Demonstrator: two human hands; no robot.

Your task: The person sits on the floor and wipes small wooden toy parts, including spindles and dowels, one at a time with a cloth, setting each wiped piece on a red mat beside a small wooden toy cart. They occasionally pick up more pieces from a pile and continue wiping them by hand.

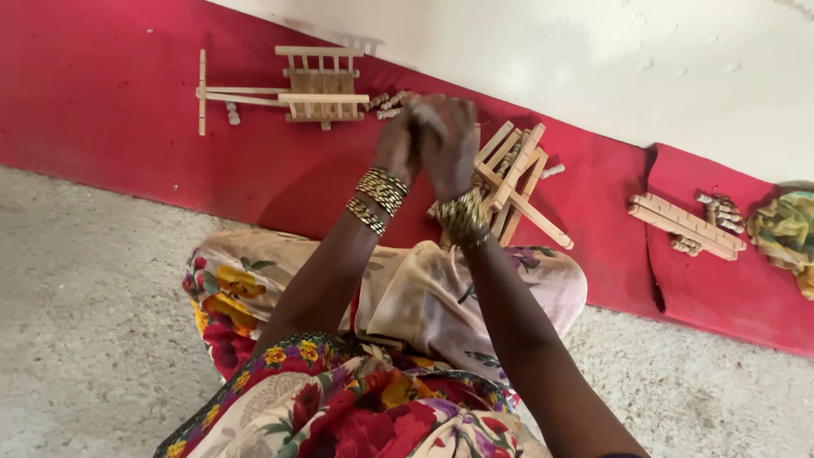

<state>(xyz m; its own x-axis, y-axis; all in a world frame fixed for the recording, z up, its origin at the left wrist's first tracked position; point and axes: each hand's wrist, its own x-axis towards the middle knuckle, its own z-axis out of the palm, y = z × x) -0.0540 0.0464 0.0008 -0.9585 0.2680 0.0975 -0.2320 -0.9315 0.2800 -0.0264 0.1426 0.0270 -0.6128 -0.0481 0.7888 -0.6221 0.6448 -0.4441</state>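
A red mat (127, 127) is lying across the top of the frame against a pale wall (636, 59), with grey gritty floor (85, 339) below it.

Centre frame, the left hand (398, 144) and right hand (449, 144) are pressing together, fingers curled around something small between them — it looks like a bit of light wood, but the piece itself is mostly hidden and blurred, so I cannot tell exactly what it is. Both hands are closed, not spread. Gold bangles (379, 195) are sitting on both wrists.

Just behind and right of the hands, touching the right wrist's outline in the picture, a half-built wooden frame (517, 182) is lying tilted on the mat. By my reading she is fitting or working a small part for that frame; the next move would call for a steady pinch and lining the part up with a slat — a judgement only.

Near the hands, upper centre, small wooden pegs (388, 105) are lying loose. Upper left, a finished wooden cart (297, 85) is resting flat. Far right, well apart, a bundle of slats (685, 225) and more pegs (722, 210) are lying beside a green-yellow cloth (788, 233). A floral dress (381, 382) is filling the bottom.
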